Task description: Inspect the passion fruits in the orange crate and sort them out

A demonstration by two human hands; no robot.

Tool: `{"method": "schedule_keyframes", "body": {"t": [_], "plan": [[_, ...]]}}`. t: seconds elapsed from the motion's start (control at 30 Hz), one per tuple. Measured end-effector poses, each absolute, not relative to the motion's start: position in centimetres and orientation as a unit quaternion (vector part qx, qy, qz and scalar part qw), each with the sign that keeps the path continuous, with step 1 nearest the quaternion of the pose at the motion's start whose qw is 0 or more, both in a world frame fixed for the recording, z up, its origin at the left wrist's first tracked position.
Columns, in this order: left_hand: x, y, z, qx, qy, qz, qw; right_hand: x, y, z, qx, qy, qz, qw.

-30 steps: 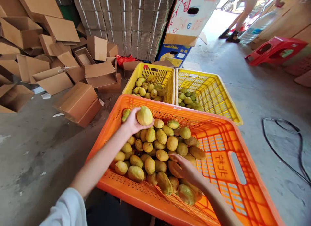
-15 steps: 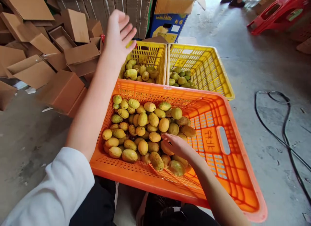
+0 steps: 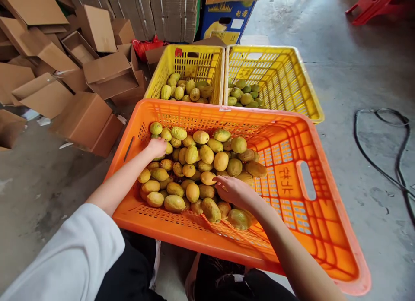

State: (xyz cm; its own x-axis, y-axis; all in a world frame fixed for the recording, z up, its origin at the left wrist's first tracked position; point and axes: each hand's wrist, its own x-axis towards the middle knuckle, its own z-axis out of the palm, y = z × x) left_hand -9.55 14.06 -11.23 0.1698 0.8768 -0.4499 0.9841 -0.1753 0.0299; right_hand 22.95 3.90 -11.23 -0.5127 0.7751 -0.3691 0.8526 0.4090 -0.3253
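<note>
A large orange plastic crate (image 3: 293, 245) stands in front of my knees, with a pile of yellow-green oval fruit (image 3: 191, 154) in its left and middle part. My left hand (image 3: 157, 147) is down at the pile's left edge, its fingers curled over an oval fruit that it mostly hides. Over the right part of the pile lies my right hand (image 3: 236, 191). Its fingers are loosely stretched out and touch the fruit below, with nothing seen gripped in them.
Behind the orange crate stand two yellow crates, the left one (image 3: 152, 87) and the right one (image 3: 313, 100), each with similar fruit. Cardboard boxes (image 3: 82, 117) lie heaped at left. A blue carton (image 3: 223, 22) is behind. A black cable (image 3: 372, 163) and a red stool (image 3: 372, 5) are at right.
My left hand has come down from above the left yellow crate, where it was open, to the fruit at the orange crate's left side. My right hand has stayed almost in place.
</note>
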Motion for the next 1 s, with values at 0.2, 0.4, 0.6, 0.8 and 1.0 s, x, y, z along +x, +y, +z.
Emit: {"method": "schedule_keyframes", "body": {"t": [0.2, 0.4, 0.6, 0.8, 1.0], "plan": [[-10.2, 12.1, -18.4, 0.637, 0.748, -0.068, 0.172, 22.5, 4.2, -10.7, 0.497, 0.811, -0.268, 0.152], [-7.0, 13.5, -21.1, 0.492, 0.847, 0.009, 0.203, 22.0, 4.2, -9.7, 0.502, 0.787, -0.288, 0.214], [-6.7, 13.6, -22.3, 0.491, 0.854, 0.015, 0.174, 22.0, 4.3, -9.8, 0.530, 0.749, -0.297, 0.264], [-8.2, 14.1, -22.2, 0.505, 0.839, 0.028, 0.201, 24.9, 5.6, -11.0, 0.621, 0.704, -0.256, 0.229], [-9.3, 14.0, -21.2, 0.534, 0.809, 0.015, 0.244, 28.5, 6.7, -11.5, 0.716, 0.630, -0.219, 0.206]]}}
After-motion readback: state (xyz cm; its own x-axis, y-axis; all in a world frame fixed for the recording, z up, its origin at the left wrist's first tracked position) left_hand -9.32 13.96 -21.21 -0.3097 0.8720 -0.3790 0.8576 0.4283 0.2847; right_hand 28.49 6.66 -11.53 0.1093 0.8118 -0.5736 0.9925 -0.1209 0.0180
